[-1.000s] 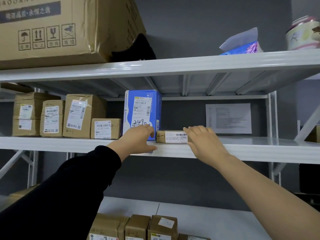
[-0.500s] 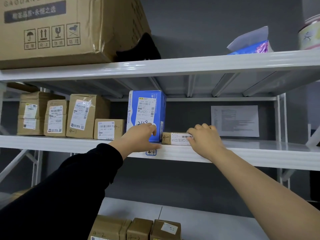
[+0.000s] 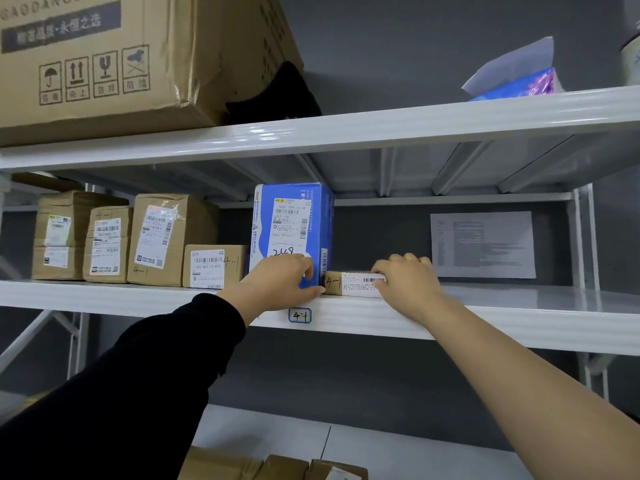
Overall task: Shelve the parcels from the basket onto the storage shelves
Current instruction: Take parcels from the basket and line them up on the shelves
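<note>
A tall blue parcel (image 3: 291, 216) with a white label stands upright on the middle shelf (image 3: 519, 323). My left hand (image 3: 277, 282) presses on its lower front, thumb lying along the shelf edge. Right beside it, touching its right side, lies a small flat brown parcel (image 3: 349, 283) marked "4-1". My right hand (image 3: 405, 278) grips the right end of that small parcel, covering part of its barcode label. The basket is out of view.
Several brown parcels (image 3: 156, 237) stand in a row left of the blue one. A big carton (image 3: 121, 57) and a tissue pack (image 3: 519, 84) sit on the top shelf. A printed sheet (image 3: 481, 244) hangs on the back wall. More parcels (image 3: 277, 467) lie on the lower shelf.
The view has drifted slightly. Both hands stay on the same two parcels, and my right hand has settled a little further over the small parcel's end.
</note>
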